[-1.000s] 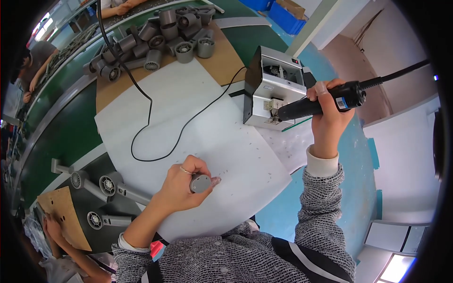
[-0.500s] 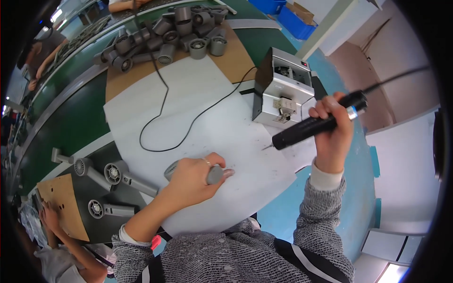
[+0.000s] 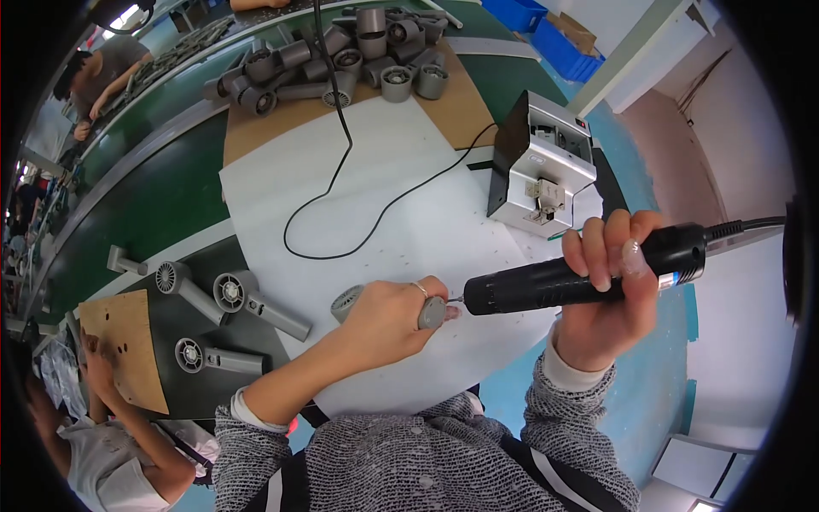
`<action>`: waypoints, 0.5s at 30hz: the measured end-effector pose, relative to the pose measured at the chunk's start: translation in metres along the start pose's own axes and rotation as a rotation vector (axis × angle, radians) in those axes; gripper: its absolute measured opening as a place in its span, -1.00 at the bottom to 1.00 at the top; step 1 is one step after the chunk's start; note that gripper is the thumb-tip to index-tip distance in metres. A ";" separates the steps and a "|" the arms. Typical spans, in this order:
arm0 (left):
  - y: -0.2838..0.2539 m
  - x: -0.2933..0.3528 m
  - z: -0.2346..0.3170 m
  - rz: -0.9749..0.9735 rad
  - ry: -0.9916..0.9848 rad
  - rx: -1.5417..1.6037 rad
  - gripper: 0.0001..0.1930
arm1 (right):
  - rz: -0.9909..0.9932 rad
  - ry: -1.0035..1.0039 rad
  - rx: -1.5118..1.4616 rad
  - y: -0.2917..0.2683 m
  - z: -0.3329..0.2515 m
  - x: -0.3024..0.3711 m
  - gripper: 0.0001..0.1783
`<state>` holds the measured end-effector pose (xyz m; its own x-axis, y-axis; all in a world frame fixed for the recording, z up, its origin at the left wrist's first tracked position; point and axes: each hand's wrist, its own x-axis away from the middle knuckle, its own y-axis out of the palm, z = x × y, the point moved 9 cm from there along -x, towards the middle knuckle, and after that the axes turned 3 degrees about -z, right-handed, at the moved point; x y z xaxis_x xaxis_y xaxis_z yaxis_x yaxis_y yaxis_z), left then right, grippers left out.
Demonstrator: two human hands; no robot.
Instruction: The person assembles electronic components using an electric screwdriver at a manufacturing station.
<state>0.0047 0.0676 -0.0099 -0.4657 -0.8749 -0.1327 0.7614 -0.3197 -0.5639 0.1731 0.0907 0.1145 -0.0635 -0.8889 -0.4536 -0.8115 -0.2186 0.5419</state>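
My left hand [image 3: 381, 322] is closed round a grey handheld fan [image 3: 432, 313], whose round end points right; its fan head shows past the back of my hand. In my right hand [image 3: 612, 277] I grip a black electric screwdriver [image 3: 546, 284], held nearly level with its cable trailing off to the right. The thin bit of the screwdriver meets the handle end of the fan near my left fingertips. Whether it sits in a screw is too small to tell. Both hands are over the white sheet [image 3: 358, 213].
A metal box-shaped machine [image 3: 546, 171] stands at the right back. Many grey fan bodies [image 3: 347, 60] are piled on cardboard at the back. Several more fans [image 3: 264, 303] lie on a dark mat at left. A black cord [image 3: 367, 235] loops over the sheet. A co-worker's hands [image 3: 101, 367] rest by a brown board [image 3: 128, 341].
My right hand has brought the screwdriver down and left, turning it nearly level, so its bit now reaches the fan in my left hand. The whole view has shifted slightly.
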 end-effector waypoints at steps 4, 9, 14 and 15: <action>0.006 0.000 -0.008 -0.059 -0.054 -0.035 -0.81 | 0.026 0.026 0.034 -0.003 0.006 0.004 -0.79; 0.004 0.002 -0.005 -0.065 -0.022 -0.062 -0.81 | 0.007 0.028 -0.023 0.003 0.009 0.010 -0.78; 0.001 0.001 0.000 0.021 0.053 -0.098 -0.72 | -0.011 0.008 0.017 0.007 0.008 0.017 -0.78; 0.000 0.001 -0.001 0.029 0.042 -0.140 -0.69 | -0.051 0.006 0.034 0.010 0.007 0.016 -0.78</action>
<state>0.0036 0.0673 -0.0108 -0.4647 -0.8664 -0.1830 0.7060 -0.2377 -0.6671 0.1600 0.0772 0.1084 -0.0182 -0.8793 -0.4758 -0.8327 -0.2500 0.4940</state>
